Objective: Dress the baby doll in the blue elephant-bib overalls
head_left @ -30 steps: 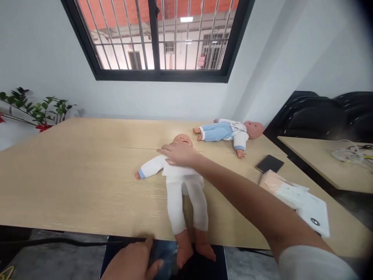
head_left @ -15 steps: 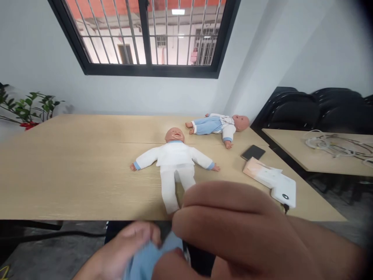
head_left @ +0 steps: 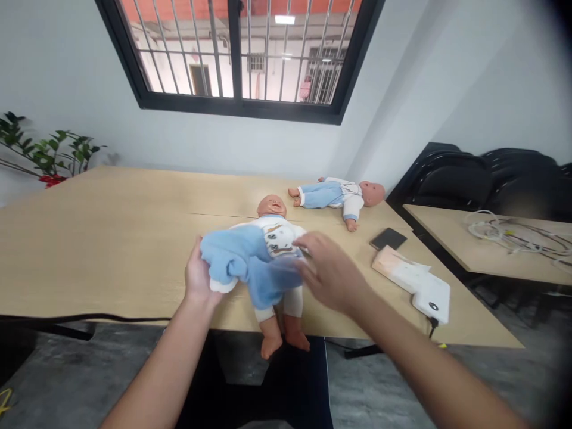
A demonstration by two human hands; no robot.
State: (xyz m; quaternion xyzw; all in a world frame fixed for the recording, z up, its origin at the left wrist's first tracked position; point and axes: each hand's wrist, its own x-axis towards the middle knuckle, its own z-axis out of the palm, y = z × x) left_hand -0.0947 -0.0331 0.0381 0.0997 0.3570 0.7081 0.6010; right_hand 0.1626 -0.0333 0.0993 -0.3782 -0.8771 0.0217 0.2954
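A baby doll (head_left: pixel 271 206) lies on its back on the table, head toward the window and bare feet over the near edge. Across its body, light-blue doll overalls (head_left: pixel 241 244) with a white, animal-face bib are spread sideways. My left hand (head_left: pixel 196 274) is closed on the bunched leg end at the left, its fingers partly hidden under the cloth. At the right, my right hand (head_left: pixel 335 274) has its fingers and thumb on the overalls, by the bib and the other leg; the cloth there is blurred. The doll's white top and white leg ends show around the blue cloth.
A second doll (head_left: pixel 328 193) in blue and white lies at the back right of the table (head_left: pixel 111 250). Near the right edge are a dark phone (head_left: pixel 388 239), a tissue pack (head_left: pixel 395 265) and a white device (head_left: pixel 433 298) with a cable. Black chairs (head_left: pixel 456 176) stand beyond.
Both hands have risen from below the table's near edge to above the doll, bringing the blue overalls over its body. My right hand has moved away from the camera.
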